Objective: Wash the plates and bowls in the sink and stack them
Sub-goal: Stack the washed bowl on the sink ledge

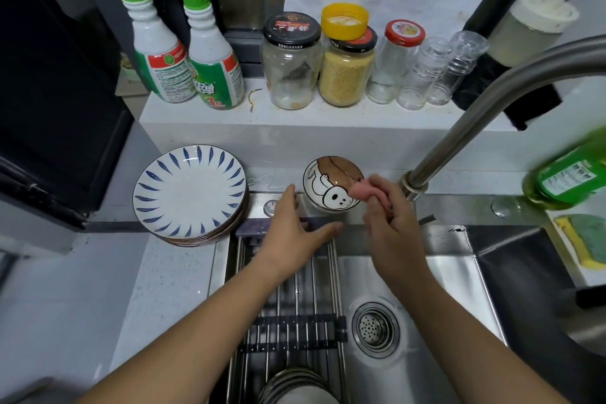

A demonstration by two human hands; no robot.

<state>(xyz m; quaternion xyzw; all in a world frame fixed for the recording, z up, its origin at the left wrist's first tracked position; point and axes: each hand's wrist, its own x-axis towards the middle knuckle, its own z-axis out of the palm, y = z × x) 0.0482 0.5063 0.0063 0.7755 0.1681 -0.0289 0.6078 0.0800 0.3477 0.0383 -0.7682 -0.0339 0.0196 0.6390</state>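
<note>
blue-patterned white plates point(189, 193) sit stacked; striped bowls point(295, 385) remain on the rack; left hand point(292, 233) spread empty, right hand point(390, 216) pinching a pink sponge point(362, 191)

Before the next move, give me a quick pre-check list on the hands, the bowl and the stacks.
1. Right hand holds the pink sponge: ok, pinched in the fingertips beside the bowl's rim.
2. Left hand free: ok, open and flat over the rack's far end, holding nothing.
3. Cartoon bowl secure: cannot tell, it sits tilted on the sink's back ledge and neither hand grips it.
4. Blue-leaf plate stack ready to take more: ok, it lies flat on the counter left of the sink.
5. Dishes left to wash: not ok, a striped stack waits on the rack at the near edge.
6. Faucet running: cannot tell, its outlet is out of frame.
</note>
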